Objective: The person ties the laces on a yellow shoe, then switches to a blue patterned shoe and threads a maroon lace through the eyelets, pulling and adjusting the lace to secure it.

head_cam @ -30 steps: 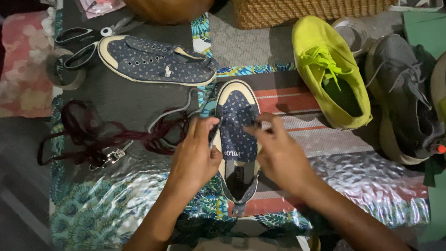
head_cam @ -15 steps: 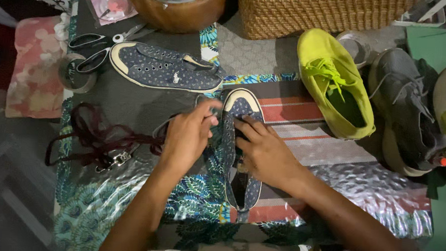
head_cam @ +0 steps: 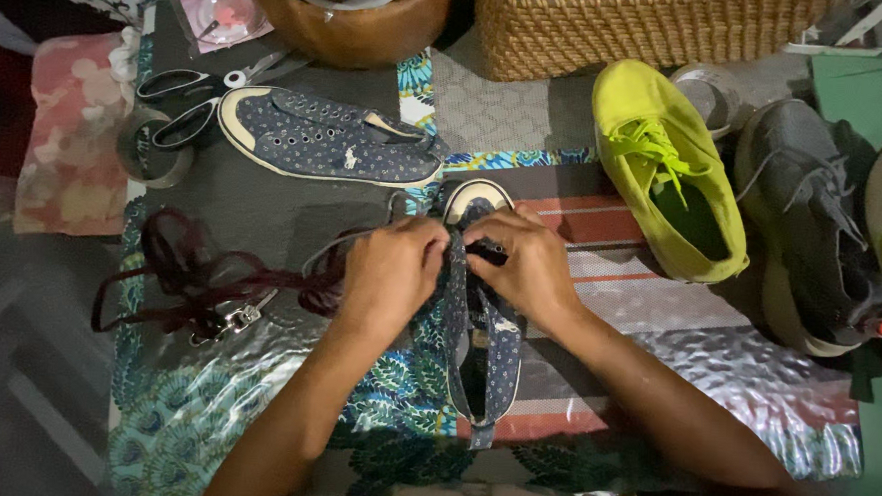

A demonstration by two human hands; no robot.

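Note:
A dark blue patterned canvas shoe [head_cam: 486,349] lies toe away from me on the patterned cloth. My left hand [head_cam: 392,276] grips its left side near the eyelets, with a pale lace [head_cam: 327,255] trailing off to the left. My right hand [head_cam: 525,262] pinches the shoe's upper on the right side near the toe. Both hands cover the front half of the shoe, and the fingertips meet over the tongue. The matching blue shoe [head_cam: 332,139] lies on its side further away.
Dark red laces with a metal clip [head_cam: 201,287] lie at the left. Scissors [head_cam: 195,93] and a tape roll [head_cam: 153,151] sit at the far left. A yellow-green shoe [head_cam: 668,169], a grey shoe [head_cam: 814,225], a wicker basket [head_cam: 629,28] and a wooden bowl [head_cam: 347,16] stand beyond.
Both hands have closed in over the front of the blue shoe, nearer its toe. The view has shifted slightly, so things sit lower in the frame.

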